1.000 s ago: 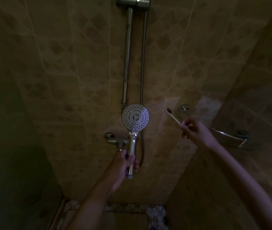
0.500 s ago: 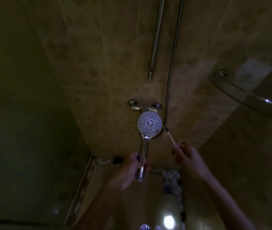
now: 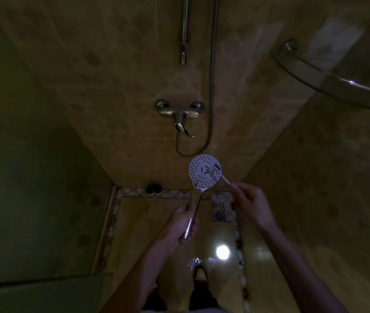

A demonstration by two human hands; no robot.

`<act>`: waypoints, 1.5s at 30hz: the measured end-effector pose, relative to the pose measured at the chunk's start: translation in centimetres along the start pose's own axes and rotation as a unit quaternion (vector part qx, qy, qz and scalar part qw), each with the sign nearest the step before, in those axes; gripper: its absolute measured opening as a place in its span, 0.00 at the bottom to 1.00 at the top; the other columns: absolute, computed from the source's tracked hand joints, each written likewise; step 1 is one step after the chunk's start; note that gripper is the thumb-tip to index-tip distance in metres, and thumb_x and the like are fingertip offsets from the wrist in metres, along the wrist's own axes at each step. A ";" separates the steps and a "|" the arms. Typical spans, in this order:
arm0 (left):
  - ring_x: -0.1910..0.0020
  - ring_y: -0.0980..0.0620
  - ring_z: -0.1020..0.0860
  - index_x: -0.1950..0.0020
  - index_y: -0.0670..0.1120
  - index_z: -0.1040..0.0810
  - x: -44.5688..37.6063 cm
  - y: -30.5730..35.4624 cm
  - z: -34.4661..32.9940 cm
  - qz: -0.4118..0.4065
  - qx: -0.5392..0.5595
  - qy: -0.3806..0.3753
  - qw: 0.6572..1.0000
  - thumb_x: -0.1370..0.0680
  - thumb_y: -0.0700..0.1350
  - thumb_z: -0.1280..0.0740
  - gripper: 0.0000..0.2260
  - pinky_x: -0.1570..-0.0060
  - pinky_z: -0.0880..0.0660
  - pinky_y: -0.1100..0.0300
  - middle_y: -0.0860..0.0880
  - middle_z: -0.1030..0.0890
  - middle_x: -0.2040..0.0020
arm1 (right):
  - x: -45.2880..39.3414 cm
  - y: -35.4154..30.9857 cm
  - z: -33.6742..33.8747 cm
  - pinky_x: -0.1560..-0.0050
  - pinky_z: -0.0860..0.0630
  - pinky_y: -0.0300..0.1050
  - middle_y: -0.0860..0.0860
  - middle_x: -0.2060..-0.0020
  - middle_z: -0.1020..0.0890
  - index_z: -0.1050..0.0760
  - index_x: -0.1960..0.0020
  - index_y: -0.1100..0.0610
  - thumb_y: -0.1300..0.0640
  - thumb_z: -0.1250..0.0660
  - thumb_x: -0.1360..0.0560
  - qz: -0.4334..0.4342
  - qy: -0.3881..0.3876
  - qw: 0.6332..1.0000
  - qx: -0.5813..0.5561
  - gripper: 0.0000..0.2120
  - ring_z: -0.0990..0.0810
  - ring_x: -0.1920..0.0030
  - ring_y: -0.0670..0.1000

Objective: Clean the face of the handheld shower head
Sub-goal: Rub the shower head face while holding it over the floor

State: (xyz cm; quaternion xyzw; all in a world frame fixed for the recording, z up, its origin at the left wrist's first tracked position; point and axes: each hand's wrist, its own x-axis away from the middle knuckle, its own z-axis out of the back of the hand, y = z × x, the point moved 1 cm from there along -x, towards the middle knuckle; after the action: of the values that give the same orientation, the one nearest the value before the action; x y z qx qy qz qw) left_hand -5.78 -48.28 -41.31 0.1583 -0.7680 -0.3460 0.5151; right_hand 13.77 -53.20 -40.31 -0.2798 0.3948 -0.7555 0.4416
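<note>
Left hand (image 3: 180, 222) wraps shower head (image 3: 205, 172) handle, face tilted toward viewer, centre scene. Right hand (image 3: 250, 203) pinches toothbrush (image 3: 219, 175); bristles on face's right half, shaft running near-right.

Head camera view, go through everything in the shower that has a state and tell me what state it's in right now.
Shower head: off its holder, face toward the camera.
Toothbrush: bristle end on the right part of the face.
Left hand: grips the shower head's handle.
Right hand: pinches the toothbrush handle.
Hose: hangs down the wall, looped below the mixer.
Mixer tap: no water visible running.
</note>
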 end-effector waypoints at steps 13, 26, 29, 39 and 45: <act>0.80 0.58 0.33 0.58 0.44 0.31 -0.7 -0.2 -1.3 -0.061 -0.143 -0.016 0.988 0.18 0.50 0.45 0.13 0.79 0.36 0.64 0.49 0.29 0.70 | -1.2 -0.9 2.6 0.61 0.26 0.49 0.56 0.56 0.16 0.23 0.48 0.51 0.42 0.47 0.20 0.042 0.038 0.946 0.320 0.18 0.18 0.53 0.61; 0.77 0.56 0.33 0.47 0.43 0.28 -1.1 -0.5 -1.5 -0.062 -0.153 -0.020 0.986 0.18 0.50 0.44 0.12 0.80 0.37 0.65 0.49 0.29 0.69 | -1.8 -1.8 4.2 0.62 0.25 0.49 0.56 0.60 0.17 0.23 0.51 0.51 0.44 0.45 0.20 0.018 0.034 0.952 0.304 0.16 0.18 0.57 0.59; 0.77 0.57 0.32 0.44 0.43 0.27 -1.2 -0.7 -1.6 -0.057 -0.163 -0.014 0.985 0.18 0.51 0.44 0.13 0.79 0.35 0.65 0.50 0.28 0.69 | -0.9 -2.5 2.9 0.60 0.24 0.49 0.54 0.58 0.17 0.23 0.46 0.48 0.46 0.46 0.19 0.050 -0.046 0.940 0.334 0.14 0.18 0.56 0.57; 0.78 0.57 0.32 0.54 0.46 0.28 -1.6 -0.6 -1.8 -0.061 -0.168 -0.016 0.984 0.19 0.51 0.43 0.11 0.79 0.35 0.64 0.50 0.28 0.69 | -2.1 -2.4 3.9 0.59 0.24 0.49 0.54 0.58 0.17 0.22 0.48 0.51 0.46 0.45 0.19 0.042 0.019 0.944 0.327 0.14 0.17 0.55 0.57; 0.77 0.58 0.31 0.48 0.45 0.29 -1.5 -1.3 -1.1 -0.075 -0.180 -0.020 0.981 0.18 0.52 0.44 0.11 0.79 0.35 0.65 0.49 0.28 0.68 | -1.5 -2.5 2.8 0.56 0.23 0.51 0.53 0.55 0.18 0.26 0.47 0.49 0.47 0.45 0.20 0.074 -0.075 0.907 0.407 0.11 0.18 0.52 0.56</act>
State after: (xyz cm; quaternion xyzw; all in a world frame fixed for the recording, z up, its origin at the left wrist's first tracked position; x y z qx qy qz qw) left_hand -4.36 -48.71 -43.00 0.1131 -0.6889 -0.5194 0.4927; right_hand 15.49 -52.11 -36.87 -0.1017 0.0378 -0.7926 0.6000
